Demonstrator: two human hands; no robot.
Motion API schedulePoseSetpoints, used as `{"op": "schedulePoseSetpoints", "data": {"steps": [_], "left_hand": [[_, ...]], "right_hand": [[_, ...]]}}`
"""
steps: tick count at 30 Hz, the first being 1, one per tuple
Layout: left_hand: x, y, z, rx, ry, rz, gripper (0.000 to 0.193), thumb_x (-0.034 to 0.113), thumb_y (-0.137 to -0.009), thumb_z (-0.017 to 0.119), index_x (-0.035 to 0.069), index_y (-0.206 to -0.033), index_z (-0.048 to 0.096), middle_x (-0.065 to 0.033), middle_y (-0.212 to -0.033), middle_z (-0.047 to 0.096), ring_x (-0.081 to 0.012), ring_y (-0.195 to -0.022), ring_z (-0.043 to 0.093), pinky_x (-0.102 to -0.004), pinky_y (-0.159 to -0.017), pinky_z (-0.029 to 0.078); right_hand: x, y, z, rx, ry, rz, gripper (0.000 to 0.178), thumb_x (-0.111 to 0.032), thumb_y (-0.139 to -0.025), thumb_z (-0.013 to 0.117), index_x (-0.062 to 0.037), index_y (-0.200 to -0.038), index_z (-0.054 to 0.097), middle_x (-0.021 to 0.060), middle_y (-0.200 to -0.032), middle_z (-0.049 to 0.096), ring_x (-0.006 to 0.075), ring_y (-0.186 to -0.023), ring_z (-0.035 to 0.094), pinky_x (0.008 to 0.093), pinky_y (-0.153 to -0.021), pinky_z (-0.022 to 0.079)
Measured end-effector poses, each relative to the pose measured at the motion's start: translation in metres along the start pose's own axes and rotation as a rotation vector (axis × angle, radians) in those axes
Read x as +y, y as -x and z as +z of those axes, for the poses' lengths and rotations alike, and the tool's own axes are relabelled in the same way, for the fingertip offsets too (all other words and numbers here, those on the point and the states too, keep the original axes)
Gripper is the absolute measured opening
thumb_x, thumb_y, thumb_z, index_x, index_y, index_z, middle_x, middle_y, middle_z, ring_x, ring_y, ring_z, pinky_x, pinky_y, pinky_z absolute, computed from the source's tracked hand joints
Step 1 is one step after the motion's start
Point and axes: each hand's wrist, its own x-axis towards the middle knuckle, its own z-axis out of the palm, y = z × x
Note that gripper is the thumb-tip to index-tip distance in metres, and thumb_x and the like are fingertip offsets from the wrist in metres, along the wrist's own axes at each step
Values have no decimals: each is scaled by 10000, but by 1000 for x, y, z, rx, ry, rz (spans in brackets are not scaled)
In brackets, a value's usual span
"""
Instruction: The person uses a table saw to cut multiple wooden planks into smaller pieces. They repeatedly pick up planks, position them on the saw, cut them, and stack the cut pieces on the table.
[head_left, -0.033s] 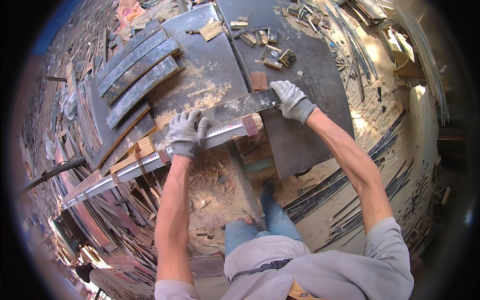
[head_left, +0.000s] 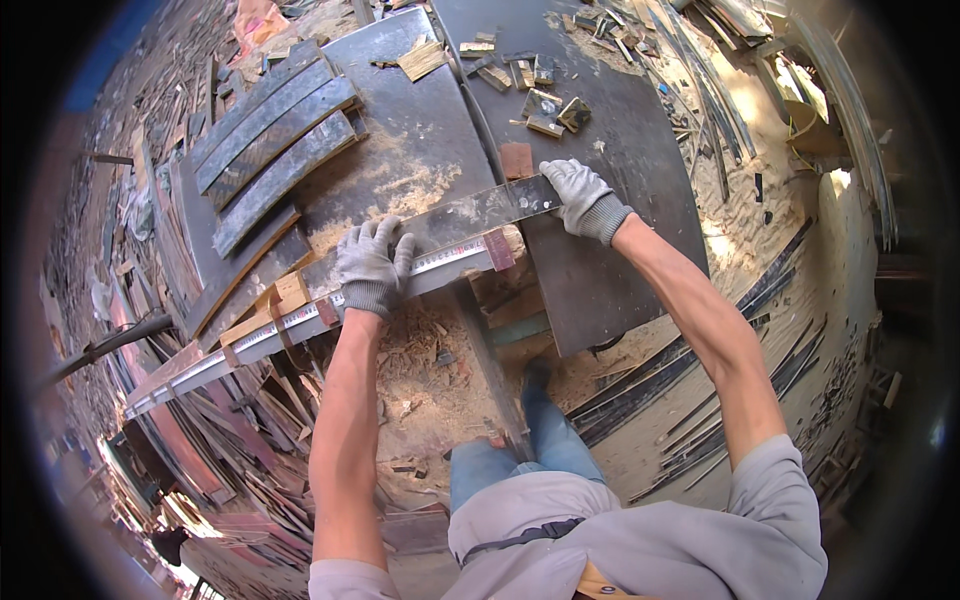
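A dark-faced wooden plank (head_left: 470,213) lies slantwise across the worktop along a metal rail with a measuring tape (head_left: 440,260). My left hand (head_left: 372,262), in a grey work glove, rests on the plank with its fingers spread and thumb apart. At the plank's right end, my right hand (head_left: 582,200), gloved alike, has its fingers bent round the end and edge. The parts of the plank under both gloves are hidden. A reddish-brown block (head_left: 517,160) sits just beyond the plank, left of my right hand. A dark red marker piece (head_left: 499,250) is fixed on the rail near its right end.
Several dark-faced boards (head_left: 285,150) are stacked at the left of the worktop (head_left: 440,120). Small wood offcuts (head_left: 545,112) lie beyond my right hand. Sawdust (head_left: 400,185) covers part of the top. Long strips (head_left: 680,400) lie on the ground at the right.
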Motion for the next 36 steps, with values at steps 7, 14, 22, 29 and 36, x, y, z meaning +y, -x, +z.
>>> {"op": "schedulePoseSetpoints", "data": {"steps": [7, 14, 22, 29, 36], "left_hand": [[-9, -10, -1, 36, 22, 58, 348, 391, -1019, 700, 140, -1259, 721, -122, -1156, 720, -369, -1113, 657, -504, -1017, 504], [-10, -49, 29, -83, 22, -26, 390, 472, -1021, 676, 167, -1258, 734, -136, -1190, 725, -376, -1191, 650, -527, -1059, 488], [-48, -55, 56, -56, -17, -90, 416, 374, -1113, 558, 21, -1301, 673, -261, -1230, 674, -470, -1193, 616, -543, -1024, 484], [-60, 51, 24, -92, -251, -115, 522, 459, -1095, 557, 77, -1443, 630, -279, -1319, 664, -482, -1278, 605, -572, -1079, 480], [62, 197, 8, -66, 47, -104, 450, 472, -1022, 632, 136, -1316, 693, -194, -1202, 679, -406, -1178, 618, -547, -1091, 444]], "right_hand": [[-5, -17, -8, 36, 31, 56, 623, -67, -795, 835, 22, -1357, 581, 261, -1289, 665, 454, -1226, 635, 500, -1063, 527], [-17, 37, -23, 224, -371, 642, 856, -319, -838, 936, 39, -1518, 557, 226, -1322, 717, 337, -1212, 704, 420, -1071, 564], [-126, 267, 5, 213, -498, 706, 765, -539, -824, 863, -165, -1472, 703, 232, -1220, 732, 394, -1136, 727, 493, -1010, 578], [-62, 731, -141, -280, 265, 1298, 628, -709, -910, 685, -101, -1042, 767, 215, -926, 747, 411, -944, 742, 518, -810, 587], [35, 780, -89, 442, -350, 1660, 524, -429, -1130, 635, 20, -1392, 698, 99, -1192, 779, 146, -1025, 712, 318, -929, 577]]}}
